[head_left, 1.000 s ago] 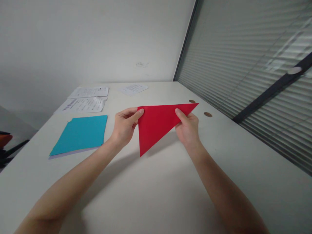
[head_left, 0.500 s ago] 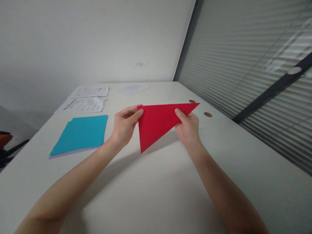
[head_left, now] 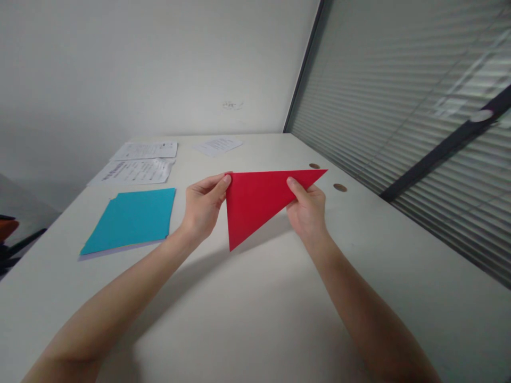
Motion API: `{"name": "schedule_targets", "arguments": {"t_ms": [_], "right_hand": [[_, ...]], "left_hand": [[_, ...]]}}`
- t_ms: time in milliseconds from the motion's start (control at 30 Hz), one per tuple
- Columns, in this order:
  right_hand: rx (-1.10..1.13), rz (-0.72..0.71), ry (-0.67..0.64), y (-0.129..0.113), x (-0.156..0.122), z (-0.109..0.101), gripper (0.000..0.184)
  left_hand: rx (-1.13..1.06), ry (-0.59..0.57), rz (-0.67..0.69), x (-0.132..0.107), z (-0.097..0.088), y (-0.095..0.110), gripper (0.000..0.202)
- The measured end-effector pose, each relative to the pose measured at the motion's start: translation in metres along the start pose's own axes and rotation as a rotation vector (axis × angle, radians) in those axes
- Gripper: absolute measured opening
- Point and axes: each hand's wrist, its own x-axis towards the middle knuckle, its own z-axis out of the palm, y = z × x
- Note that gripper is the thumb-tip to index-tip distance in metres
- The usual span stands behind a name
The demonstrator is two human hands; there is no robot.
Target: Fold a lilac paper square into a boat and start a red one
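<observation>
A red paper folded into a triangle (head_left: 255, 202) is held up above the white table (head_left: 259, 298), one point hanging down. My left hand (head_left: 203, 207) pinches its upper left corner between thumb and fingers. My right hand (head_left: 306, 208) pinches the upper edge near the right tip, thumb on the front. Both hands are closed on the paper.
A stack of sheets with a blue sheet on top (head_left: 131, 218) lies to the left. Printed white papers (head_left: 138, 170) and another sheet (head_left: 219, 144) lie at the back by the wall. Two round brown caps (head_left: 340, 187) sit near the window blinds on the right.
The triangle's lower point has lifted slightly, and my left thumb has slid to the very corner of the paper. The hands have hardly moved.
</observation>
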Motion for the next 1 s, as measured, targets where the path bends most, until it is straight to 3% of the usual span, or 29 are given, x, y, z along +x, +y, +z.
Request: {"name": "schedule_targets", "arguments": {"t_ms": [433, 1000], "right_hand": [[-0.043, -0.005, 0.018, 0.001, 0.000, 0.000, 0.023], [-0.077, -0.124, 0.062, -0.005, 0.017, -0.017, 0.020]], "left_hand": [[0.017, 0.019, 0.037, 0.002, -0.003, -0.003, 0.024], [0.084, 0.100, 0.098, 0.018, -0.019, -0.018, 0.023]]}}
